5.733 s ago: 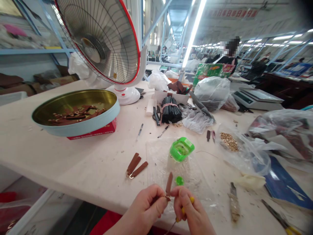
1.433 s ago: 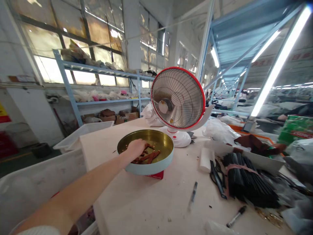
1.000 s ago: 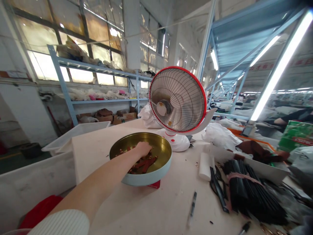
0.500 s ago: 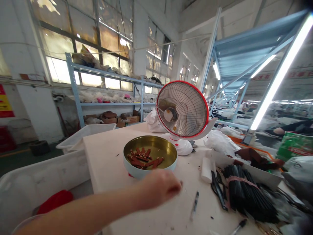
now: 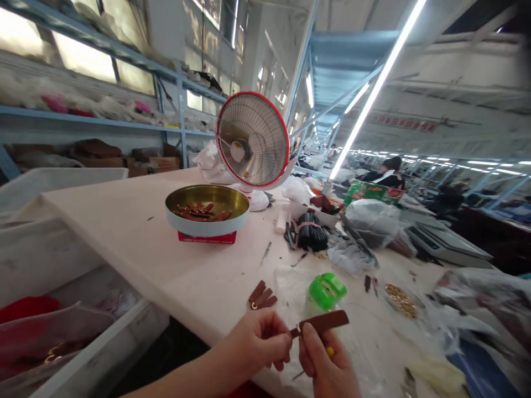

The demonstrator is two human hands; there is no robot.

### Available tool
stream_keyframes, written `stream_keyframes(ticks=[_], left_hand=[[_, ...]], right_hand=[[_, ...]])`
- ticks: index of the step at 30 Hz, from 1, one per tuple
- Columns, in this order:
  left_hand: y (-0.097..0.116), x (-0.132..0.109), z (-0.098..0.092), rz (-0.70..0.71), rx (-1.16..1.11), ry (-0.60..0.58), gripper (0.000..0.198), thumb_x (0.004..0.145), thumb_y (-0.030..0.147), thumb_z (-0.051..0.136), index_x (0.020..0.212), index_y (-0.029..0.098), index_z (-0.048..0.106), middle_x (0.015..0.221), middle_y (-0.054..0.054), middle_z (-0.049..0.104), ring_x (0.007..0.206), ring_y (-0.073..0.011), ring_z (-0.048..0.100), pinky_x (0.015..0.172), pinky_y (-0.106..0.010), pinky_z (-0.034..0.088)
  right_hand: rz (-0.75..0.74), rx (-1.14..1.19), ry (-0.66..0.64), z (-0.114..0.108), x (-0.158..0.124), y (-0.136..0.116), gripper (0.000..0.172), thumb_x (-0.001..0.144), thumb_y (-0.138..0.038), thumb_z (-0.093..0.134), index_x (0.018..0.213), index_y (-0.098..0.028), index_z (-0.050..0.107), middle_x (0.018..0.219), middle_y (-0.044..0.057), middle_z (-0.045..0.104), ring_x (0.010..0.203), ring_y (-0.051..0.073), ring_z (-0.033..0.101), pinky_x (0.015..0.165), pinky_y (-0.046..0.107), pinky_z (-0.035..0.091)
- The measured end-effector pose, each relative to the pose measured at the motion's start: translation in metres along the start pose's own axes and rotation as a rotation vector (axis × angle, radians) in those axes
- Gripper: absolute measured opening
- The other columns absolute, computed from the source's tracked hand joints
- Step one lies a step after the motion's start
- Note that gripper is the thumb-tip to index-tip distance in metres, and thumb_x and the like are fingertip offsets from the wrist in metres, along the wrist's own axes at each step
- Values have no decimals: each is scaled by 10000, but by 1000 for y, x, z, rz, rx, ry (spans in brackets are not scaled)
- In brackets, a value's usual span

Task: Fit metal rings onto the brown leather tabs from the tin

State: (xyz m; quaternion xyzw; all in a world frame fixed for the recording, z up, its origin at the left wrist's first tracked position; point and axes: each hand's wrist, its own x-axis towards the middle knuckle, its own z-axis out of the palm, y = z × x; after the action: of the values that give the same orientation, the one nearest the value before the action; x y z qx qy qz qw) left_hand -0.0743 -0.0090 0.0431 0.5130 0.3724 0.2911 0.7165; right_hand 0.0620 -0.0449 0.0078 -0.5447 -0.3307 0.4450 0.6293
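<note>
A brown leather strip with a small metal piece near its left end is held between both hands. My left hand pinches its short left end. My right hand grips it by the middle, thumb on top. A small yellow thing shows between the right fingers; its kind is unclear. Just beyond my left hand lies a small pile of brown strips with a metal ring. A round tin, gold inside, holds more brown strips and rests on a red box.
A bright green plastic object sits beyond my right hand. Behind the tin stands a red-rimmed fan-shaped heater. Bundled black strips, a pen and gold-coloured metal pieces lie rightward. White bins flank the table's left edge.
The view has swung right and down. The single arm seen passing before the tin has drawn back toward me. Both hands now show, holding a brown strip.
</note>
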Motion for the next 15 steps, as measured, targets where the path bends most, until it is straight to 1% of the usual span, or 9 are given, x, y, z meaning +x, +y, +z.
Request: stream_keyframes(ticks=[2,4,7,9,11,13,15], left_hand=[[-1,-10,8,30,-5,12,139,599,274,528,636,176,438,517,42,511,470,-76,441,482,-201,328],[-1,-19,14,77,50,46,99,596,242,506,615,179,431,503,54,460,479,-76,403,480,-205,313],[-4,-26,21,177,307,157,73,640,213,480,591,172,445,532,46,422,523,-86,364,489,-217,281],[-9,-25,25,230,474,206,104,680,209,462,584,170,450,552,37,427,541,-93,367,496,-224,274],[-14,-20,28,240,546,220,119,701,210,455,589,172,446,556,36,428,543,-97,374,497,-226,274],[-18,-13,30,208,533,222,119,710,219,462,601,175,440,550,42,414,536,-97,368,489,-223,272],[-19,-8,32,161,484,190,120,718,231,475,617,174,444,552,46,408,537,-96,365,487,-218,274]], right_hand=[[25,35,-41,-1,-9,2,464,597,-579,740,643,-175,518,448,-62,432,379,63,315,359,184,201],[26,23,-68,-2,-17,2,468,599,-588,732,627,-175,515,431,-66,406,382,69,311,359,185,208],[-16,2,-12,-2,-26,2,480,615,-608,707,601,-180,493,434,-82,353,397,63,279,373,182,192],[-36,-15,17,-2,-28,4,467,619,-611,698,615,-183,512,443,-84,344,403,68,279,373,190,195],[-41,-32,16,-4,-26,6,446,626,-606,691,639,-187,541,446,-81,352,403,79,292,366,202,212],[-27,-40,3,-9,-21,10,427,638,-595,684,671,-184,570,457,-74,377,403,86,307,362,210,228],[3,-29,-11,-19,-13,15,410,644,-568,695,719,-177,597,475,-67,412,404,85,322,361,208,235]])
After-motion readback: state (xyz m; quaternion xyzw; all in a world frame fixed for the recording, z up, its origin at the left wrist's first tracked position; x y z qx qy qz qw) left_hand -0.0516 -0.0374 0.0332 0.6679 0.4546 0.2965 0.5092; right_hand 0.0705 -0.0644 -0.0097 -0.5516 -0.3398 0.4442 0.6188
